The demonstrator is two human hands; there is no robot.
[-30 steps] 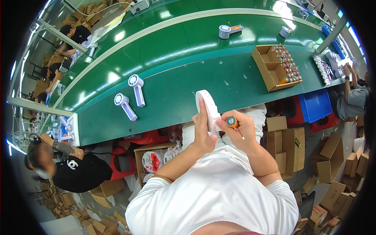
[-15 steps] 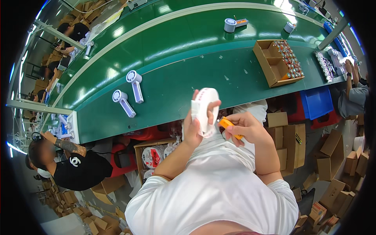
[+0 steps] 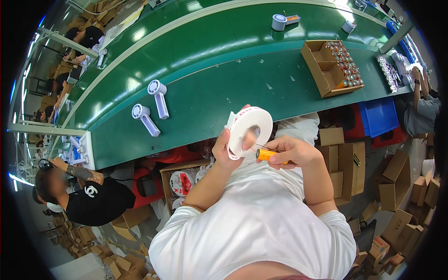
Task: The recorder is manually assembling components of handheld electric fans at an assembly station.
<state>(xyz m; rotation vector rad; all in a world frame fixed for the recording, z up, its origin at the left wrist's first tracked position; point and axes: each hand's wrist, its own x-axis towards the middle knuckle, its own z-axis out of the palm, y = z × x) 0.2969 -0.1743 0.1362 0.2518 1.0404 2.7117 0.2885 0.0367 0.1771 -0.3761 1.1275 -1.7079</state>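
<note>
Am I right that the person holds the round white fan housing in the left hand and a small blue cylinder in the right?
Not quite. In the head view the left hand does hold the round white fan housing, but the small cylinder pinched in the right hand is orange, not blue.

White fan head (image 3: 249,130) now face-on

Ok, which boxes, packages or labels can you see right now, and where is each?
Open brown carton: on the green bench, far right, part-filled with small cylinders.
Open carton: under the bench, holding round red-and-white pieces.
Plain brown cartons: stacked on the floor, right.
Blue bin: below the bench, right.
</note>
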